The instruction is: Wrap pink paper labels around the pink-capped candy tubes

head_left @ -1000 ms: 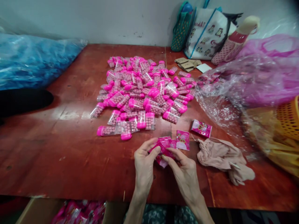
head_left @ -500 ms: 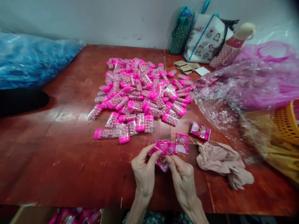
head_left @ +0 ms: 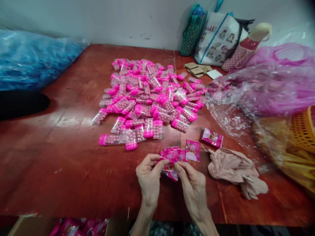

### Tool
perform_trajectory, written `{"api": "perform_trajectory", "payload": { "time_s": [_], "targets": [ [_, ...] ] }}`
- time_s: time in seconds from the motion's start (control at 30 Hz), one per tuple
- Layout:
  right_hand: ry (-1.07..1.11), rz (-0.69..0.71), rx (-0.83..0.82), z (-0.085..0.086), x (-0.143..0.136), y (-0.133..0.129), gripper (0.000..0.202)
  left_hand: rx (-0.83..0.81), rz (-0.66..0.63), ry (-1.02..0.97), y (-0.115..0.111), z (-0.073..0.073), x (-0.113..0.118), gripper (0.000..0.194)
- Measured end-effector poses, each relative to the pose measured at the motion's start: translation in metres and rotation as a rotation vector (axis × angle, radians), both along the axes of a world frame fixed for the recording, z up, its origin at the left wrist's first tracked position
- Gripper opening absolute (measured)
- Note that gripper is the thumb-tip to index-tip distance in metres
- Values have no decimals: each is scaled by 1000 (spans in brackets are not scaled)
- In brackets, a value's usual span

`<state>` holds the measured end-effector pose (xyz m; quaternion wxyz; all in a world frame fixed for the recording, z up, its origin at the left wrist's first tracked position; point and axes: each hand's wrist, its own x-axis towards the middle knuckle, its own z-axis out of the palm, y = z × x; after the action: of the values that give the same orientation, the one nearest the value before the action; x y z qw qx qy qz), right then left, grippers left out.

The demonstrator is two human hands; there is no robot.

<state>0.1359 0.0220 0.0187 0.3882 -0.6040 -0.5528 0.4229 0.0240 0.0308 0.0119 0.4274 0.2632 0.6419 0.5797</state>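
Observation:
My left hand [head_left: 149, 177] is closed, thumb and fingers pinching a shiny pink printed label [head_left: 170, 164] by its left side. My right hand [head_left: 193, 183] pinches the same label at its lower right with thumb and forefinger. More pink labels lie under and behind it, partly hidden by the fingers. Just right of them a single flat label [head_left: 192, 150] rests on the table, and a thicker stack of labels [head_left: 212, 138] sits farther right. Beyond my hands spreads a heap of clear containers [head_left: 147, 95] with pink caps, filled with small pink balls.
A crumpled beige cloth [head_left: 232, 168] lies right of my hands. Clear plastic film [head_left: 233, 114], a pink bag [head_left: 283, 82] and a yellow basket [head_left: 302, 127] crowd the right side. At left is a bag of blue pieces [head_left: 31, 62]. An open box [head_left: 31, 226] stands below the table edge.
My left hand has shifted slightly left and its fingers have slid a little on the label. The right hand keeps its pinch. The heap is unchanged.

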Motion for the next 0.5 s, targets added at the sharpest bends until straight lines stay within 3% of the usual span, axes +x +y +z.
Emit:
{"api": "perform_trajectory", "payload": {
  "time_s": [0.17, 0.27, 0.5],
  "targets": [
    [209, 37, -155, 3, -3, 5, 21, 36, 16, 84, -1, -3, -8, 13],
    [200, -19, -218, 3, -8, 5, 20, 77, 6, 122, -1, -2, -9, 11],
    [72, 1, -141, 0, -13, 2, 29, 228, 76, 336, -4, 4, -10, 12]
  ]
}}
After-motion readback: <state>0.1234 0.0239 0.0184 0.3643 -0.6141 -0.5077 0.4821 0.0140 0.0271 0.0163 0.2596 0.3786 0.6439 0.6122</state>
